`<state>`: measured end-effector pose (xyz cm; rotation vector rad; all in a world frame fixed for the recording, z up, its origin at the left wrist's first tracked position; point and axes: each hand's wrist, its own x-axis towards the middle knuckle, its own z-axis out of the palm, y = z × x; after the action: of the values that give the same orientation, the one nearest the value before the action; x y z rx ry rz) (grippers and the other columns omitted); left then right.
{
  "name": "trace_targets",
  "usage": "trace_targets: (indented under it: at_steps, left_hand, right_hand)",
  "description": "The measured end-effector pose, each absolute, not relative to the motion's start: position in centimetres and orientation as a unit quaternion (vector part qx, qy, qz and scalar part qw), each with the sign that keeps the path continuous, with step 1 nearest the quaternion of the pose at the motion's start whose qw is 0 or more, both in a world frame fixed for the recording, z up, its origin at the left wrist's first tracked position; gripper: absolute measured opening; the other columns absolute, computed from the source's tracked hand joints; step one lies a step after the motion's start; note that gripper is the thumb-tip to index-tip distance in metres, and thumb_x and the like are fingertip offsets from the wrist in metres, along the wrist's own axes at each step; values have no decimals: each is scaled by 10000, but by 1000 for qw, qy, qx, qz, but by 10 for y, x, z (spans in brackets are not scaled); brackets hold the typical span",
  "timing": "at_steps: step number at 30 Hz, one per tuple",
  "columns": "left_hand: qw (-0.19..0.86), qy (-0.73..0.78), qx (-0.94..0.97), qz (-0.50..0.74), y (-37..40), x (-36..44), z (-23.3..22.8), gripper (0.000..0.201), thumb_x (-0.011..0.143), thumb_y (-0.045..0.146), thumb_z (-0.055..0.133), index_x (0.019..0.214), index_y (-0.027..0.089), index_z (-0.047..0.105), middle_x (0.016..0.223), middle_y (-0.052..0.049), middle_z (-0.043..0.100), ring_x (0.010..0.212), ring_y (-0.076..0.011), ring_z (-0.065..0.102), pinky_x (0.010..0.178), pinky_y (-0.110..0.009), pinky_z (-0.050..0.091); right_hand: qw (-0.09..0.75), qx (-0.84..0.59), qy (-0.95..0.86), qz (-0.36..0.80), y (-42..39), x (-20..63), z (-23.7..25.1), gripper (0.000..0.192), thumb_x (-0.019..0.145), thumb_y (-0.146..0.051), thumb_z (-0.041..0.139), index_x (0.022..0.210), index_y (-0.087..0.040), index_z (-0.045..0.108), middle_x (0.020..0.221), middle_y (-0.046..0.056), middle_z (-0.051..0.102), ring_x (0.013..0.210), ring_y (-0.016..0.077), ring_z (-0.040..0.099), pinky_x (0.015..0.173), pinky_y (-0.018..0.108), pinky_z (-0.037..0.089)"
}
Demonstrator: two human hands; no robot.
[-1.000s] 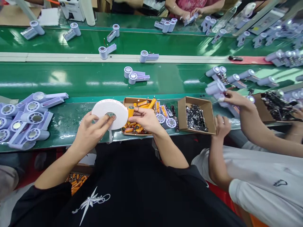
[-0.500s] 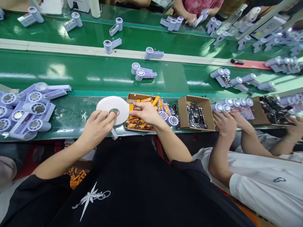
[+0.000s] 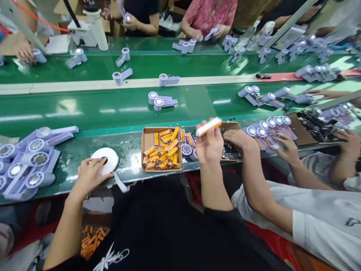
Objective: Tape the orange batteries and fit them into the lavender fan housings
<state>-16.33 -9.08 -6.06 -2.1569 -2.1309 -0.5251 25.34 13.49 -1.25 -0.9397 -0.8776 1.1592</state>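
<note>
My left hand (image 3: 89, 174) grips a flat roll of white tape (image 3: 112, 158) at the bench edge, fingers by its core and thumb near its rim. A loose tape end (image 3: 122, 183) hangs toward me. Raised above the bench, my right hand (image 3: 209, 148) is closed on an orange battery (image 3: 209, 127) whose upper face is covered by a white strip. Between my hands sits a cardboard box (image 3: 147, 142) with several orange batteries (image 3: 162, 152) inside. Beside it, partly behind my right wrist, are lilac fan housings (image 3: 186, 149).
Lilac fan housings (image 3: 38, 158) are heaped at the left; others lie along the green conveyor (image 3: 118, 101). At right, a co-worker's hand (image 3: 239, 139) reaches into a box of black parts (image 3: 229, 150). More orange batteries (image 3: 93, 239) are below the bench. People work across the belt.
My right hand has moved from the battery box up and right with the white-topped battery. My left hand and the tape roll have shifted left and down. The view has tilted upward.
</note>
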Motion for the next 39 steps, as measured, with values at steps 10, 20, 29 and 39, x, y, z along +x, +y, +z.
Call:
trace_targets:
  at_steps: [10, 20, 29, 39]
  left_hand:
    - [41, -552, -828, -90, 268, -10, -34, 465, 1137, 323, 481, 1449, 45, 683, 1535, -235, 678, 1434, -320, 593, 1238, -495, 437]
    - [15, -553, -833, -14, 266, -38, -56, 238, 1053, 120, 598, 1043, 131, 835, 1241, -218, 790, 1318, -325, 671, 1084, -476, 545]
    - [-141, -527, -836, -64, 247, -177, -64, 112, 868, 219, 778, 897, 255, 880, 1039, -19, 887, 1052, -198, 784, 982, -261, 547]
    - [-162, -573, -785, -170, 269, -168, -94, 289, 1016, 401, 595, 1051, 247, 837, 999, -41, 862, 906, -206, 757, 810, -268, 498]
  right_hand:
    - [575, -474, -377, 550, 75, 267, -48, 662, 848, -519, 941, 1433, -367, 670, 1032, 72, 880, 1042, 344, 883, 973, 579, 731]
    - [586, -476, -327, 569, 64, 318, -80, 480, 808, -313, 1010, 1241, -299, 802, 1018, 37, 901, 874, 298, 893, 1006, 662, 708]
    - [456, -383, -586, 549, 172, 180, -14, 550, 811, -444, 958, 1250, -246, 693, 1051, 121, 904, 973, 319, 894, 967, 548, 727]
    - [269, -363, -755, 475, 288, 72, -55, 449, 879, -270, 804, 1312, -220, 696, 1006, 56, 886, 980, 285, 886, 948, 452, 721]
